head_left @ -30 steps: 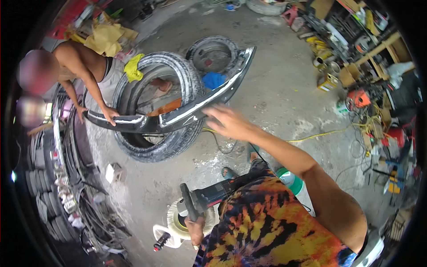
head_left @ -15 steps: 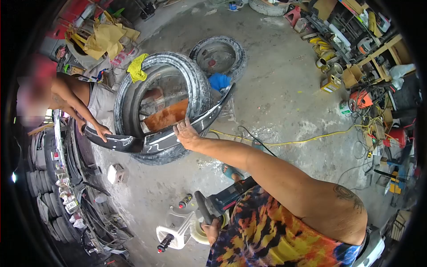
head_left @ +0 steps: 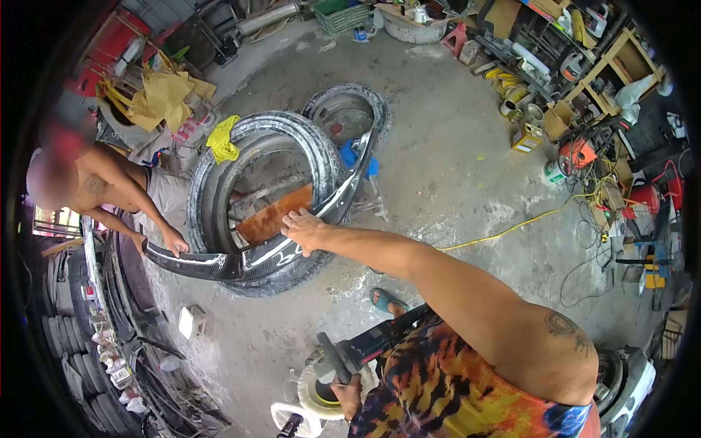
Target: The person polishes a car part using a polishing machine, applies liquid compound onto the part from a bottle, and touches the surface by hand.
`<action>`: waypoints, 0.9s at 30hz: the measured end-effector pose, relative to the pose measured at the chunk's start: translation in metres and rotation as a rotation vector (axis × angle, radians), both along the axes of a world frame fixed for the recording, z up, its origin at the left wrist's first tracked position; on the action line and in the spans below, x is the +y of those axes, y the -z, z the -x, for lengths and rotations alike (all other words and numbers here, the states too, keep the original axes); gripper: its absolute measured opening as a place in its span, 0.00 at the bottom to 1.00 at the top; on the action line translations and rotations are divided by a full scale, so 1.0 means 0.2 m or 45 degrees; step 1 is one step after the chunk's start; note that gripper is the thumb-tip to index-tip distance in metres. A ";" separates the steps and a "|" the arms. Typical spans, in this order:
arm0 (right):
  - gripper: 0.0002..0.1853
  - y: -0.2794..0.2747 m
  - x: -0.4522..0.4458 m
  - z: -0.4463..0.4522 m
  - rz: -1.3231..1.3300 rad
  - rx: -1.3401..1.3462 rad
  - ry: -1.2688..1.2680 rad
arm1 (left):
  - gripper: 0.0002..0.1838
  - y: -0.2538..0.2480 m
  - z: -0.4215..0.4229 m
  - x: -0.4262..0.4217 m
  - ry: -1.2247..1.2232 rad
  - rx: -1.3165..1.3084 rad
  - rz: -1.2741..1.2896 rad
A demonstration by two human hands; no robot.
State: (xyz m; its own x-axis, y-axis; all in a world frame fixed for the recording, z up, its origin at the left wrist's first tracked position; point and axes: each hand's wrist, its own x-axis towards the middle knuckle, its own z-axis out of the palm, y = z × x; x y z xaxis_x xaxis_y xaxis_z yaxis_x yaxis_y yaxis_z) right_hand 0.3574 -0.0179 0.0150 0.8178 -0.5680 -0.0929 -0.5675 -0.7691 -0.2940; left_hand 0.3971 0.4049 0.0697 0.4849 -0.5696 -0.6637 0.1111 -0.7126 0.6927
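My right hand (head_left: pixel 305 229) reaches out over a long curved black car bumper lip (head_left: pixel 281 252) with white smears, fingers across its upper edge and thumb at its lower side. The lip rests on a large tyre (head_left: pixel 196 204) lying flat. Close to my body, my left hand (head_left: pixel 349 396) grips a power polisher (head_left: pixel 372 343) by its handle. Its round pad (head_left: pixel 319 393) hangs above a white stool (head_left: pixel 286 417). A co-worker's hand (head_left: pixel 175 241) holds the lip's left end, with their other hand close by.
A second tyre (head_left: pixel 383 109) lies behind the large one. A yellow cloth (head_left: pixel 223 140) hangs on the tyre rim. A yellow cord (head_left: pixel 504 232) crosses the floor. Tools, cans and boxes line the right side; stacked car parts (head_left: pixel 69 328) stand at the left. A small white stool (head_left: pixel 191 321) is nearby.
My view has shifted, so the tyres and lip sit lower. The lip's far right end has tilted upward along the tyres. My right hand's fingers look more spread; the polisher pad shows more.
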 end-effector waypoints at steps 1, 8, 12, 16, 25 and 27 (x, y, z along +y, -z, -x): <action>0.46 -0.02 0.00 -0.02 0.040 0.004 0.018 | 0.06 0.02 -0.02 0.02 -0.004 -0.005 0.001; 0.48 0.03 -0.02 -0.18 0.126 0.031 0.001 | 0.07 0.08 -0.04 0.03 -0.131 0.058 0.042; 0.45 0.08 0.01 -0.27 0.122 0.045 -0.037 | 0.06 0.04 -0.01 -0.01 -0.152 0.055 0.014; 0.45 0.09 -0.01 -0.28 0.016 0.051 -0.046 | 0.06 0.12 -0.03 0.01 -0.095 0.032 -0.002; 0.37 0.02 0.77 0.71 -0.954 -0.583 0.299 | 0.06 -0.02 -0.03 -0.10 0.193 -0.086 0.003; 0.40 0.21 0.99 0.96 -1.229 -0.204 0.412 | 0.08 -0.10 -0.03 -0.16 0.272 -0.092 0.061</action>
